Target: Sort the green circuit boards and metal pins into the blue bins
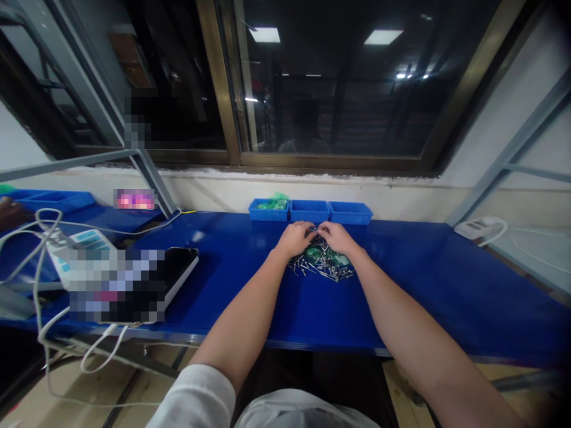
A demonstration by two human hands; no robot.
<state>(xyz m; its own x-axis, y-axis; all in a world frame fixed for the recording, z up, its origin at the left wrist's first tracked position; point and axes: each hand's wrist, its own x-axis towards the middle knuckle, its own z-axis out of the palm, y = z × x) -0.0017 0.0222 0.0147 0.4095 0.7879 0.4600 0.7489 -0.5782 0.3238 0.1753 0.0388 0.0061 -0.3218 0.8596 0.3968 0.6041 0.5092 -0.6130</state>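
A loose pile of thin silver metal pieces that look like blind rivets [332, 267] lies on the blue table, with green, partly see-through pieces [314, 254] among them. At the pile's far edge, my left hand [295, 238] is closed, its fingers curled inward. Opposite it, my right hand [338, 238] is closed too, thumb and fingers drawn together. Between the fingertips of both hands a few small metal pieces show; the fingers partly hide them, so their number cannot be made out.
Just beyond my hands stand three blue bins: the left bin [254, 212] holds green pieces, beside a middle bin [310, 217] and a right bin [351, 221]. A dark-screened device [181, 264] and white cables lie left. A power strip [479, 227] lies right. Another person's hand [11, 214] shows far left.
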